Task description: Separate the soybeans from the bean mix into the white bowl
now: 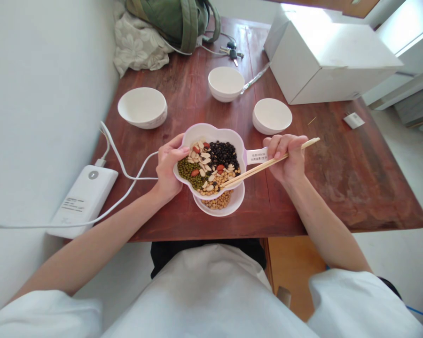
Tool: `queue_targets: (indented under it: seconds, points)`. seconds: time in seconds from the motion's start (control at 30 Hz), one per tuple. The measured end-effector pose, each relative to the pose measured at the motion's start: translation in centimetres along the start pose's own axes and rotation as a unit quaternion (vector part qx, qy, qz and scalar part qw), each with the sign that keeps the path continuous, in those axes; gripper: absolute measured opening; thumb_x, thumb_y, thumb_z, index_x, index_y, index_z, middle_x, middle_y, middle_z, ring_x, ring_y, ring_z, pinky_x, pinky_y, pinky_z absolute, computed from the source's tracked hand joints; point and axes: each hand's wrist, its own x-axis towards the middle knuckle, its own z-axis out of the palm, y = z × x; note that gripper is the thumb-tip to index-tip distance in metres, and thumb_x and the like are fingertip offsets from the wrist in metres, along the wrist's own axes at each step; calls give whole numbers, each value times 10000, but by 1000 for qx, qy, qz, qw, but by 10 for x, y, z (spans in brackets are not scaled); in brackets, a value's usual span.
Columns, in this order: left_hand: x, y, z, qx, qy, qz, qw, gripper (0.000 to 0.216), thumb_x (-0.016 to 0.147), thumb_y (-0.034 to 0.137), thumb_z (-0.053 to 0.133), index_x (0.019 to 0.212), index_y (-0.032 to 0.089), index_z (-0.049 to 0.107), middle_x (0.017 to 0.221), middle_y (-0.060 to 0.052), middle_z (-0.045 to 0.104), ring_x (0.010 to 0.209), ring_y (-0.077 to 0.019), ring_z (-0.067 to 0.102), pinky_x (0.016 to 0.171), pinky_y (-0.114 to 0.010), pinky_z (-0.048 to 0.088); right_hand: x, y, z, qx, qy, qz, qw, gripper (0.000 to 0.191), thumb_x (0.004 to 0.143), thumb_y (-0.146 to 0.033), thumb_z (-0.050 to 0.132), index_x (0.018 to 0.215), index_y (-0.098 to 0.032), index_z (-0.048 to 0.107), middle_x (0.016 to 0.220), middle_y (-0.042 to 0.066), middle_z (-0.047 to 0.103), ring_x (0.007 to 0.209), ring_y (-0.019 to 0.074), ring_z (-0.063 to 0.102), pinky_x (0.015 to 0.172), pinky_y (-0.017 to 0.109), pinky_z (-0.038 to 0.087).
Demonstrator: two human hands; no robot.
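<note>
White shirt (204, 295); right hand (285, 157) chopsticks (250, 172), left hand (169, 166) bowl (211, 132).

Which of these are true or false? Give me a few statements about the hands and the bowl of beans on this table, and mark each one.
The left hand holds the wooden chopsticks. False: the right hand holds them; the left grips a lobed white bowl.
Black beans and green mung beans share that bowl. True.
The chopstick tips touch the table. False: they reach into yellow beans in the bowl.
A white power bank lies on the table, beside the left hand. True.
</note>
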Motion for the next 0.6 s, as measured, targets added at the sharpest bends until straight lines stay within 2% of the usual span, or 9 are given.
queue_targets:
  seconds: [0.2,0.6]
  points:
    - [0,1,0,19,15,-11,1000,252,757,337,665,933,215,798,838,-44,783,784,-254,740,670,-323,562,0,-1,0,-4,1,9,1000,812,805,-872,691,394,-223,428,368,-27,393,367,91,325,497,363,273]
    - [1,-2,-2,8,12,-7,1000,262,746,348,683,937,201,786,806,-42,770,744,-244,728,653,-315,547,0,2,-2,27,-21,-17,999,744,874,-778,711,431,-219,500,388,-33,404,370,81,353,492,344,270]
